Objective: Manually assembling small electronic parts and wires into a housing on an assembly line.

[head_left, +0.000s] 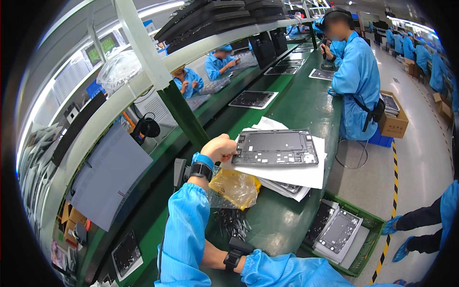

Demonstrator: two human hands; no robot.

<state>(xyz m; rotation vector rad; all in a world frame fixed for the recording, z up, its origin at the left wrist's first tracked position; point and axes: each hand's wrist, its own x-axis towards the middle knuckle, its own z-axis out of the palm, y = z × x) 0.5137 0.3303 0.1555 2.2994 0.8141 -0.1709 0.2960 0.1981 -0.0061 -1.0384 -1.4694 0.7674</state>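
Observation:
My left hand [220,147] has its fingers closed on the left edge of a dark tablet housing [275,142]. White patches dot the housing, which lies flat on a stack of white sheets [311,176]. Part of another housing shows under the sheets. Below my left wrist lies a clear plastic bag [233,187] with yellow in it, near a heap of small dark strips [233,224]. My right hand [211,256] is low by the bench edge; my left sleeve crosses over it and hides its fingers.
A green crate [374,226] with tablet housings on white sheets [340,230] stands right of the bench. A green-and-white post [179,112] rises left of my hand. Farther along, a co-worker in blue [356,86] stands beside the bench. Another housing [253,99] lies beyond.

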